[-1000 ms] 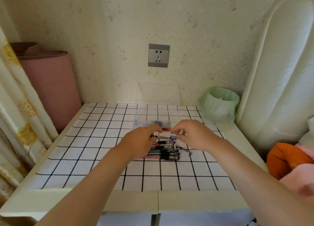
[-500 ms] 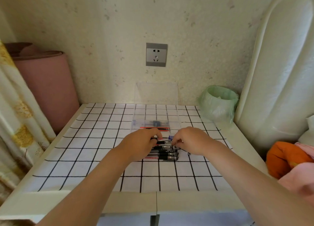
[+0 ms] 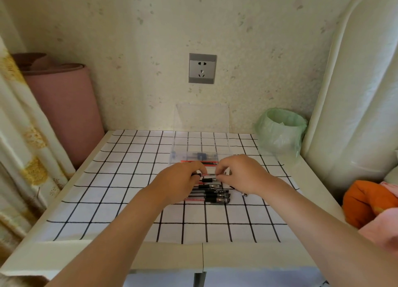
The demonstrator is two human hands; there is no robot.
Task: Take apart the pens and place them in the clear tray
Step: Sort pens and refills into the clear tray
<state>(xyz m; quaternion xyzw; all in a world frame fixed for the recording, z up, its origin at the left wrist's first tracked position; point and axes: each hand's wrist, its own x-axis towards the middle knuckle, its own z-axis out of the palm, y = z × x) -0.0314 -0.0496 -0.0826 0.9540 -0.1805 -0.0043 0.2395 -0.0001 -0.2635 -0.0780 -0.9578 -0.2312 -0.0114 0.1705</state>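
Pair of bare arms. One left hand (image 3: 179,180), uncovered, forearm unsleeved to the lower frame edge. One right hand (image 3: 242,174), uncovered, forearm likewise unsleeved. Bare fingers (image 3: 221,168) on both; finer detail at the tips too small to tell.

Pens (image 3: 215,195) fronting tray (image 3: 201,144) (lid (image 3: 202,116) upright), cloth (image 3: 120,179) open left
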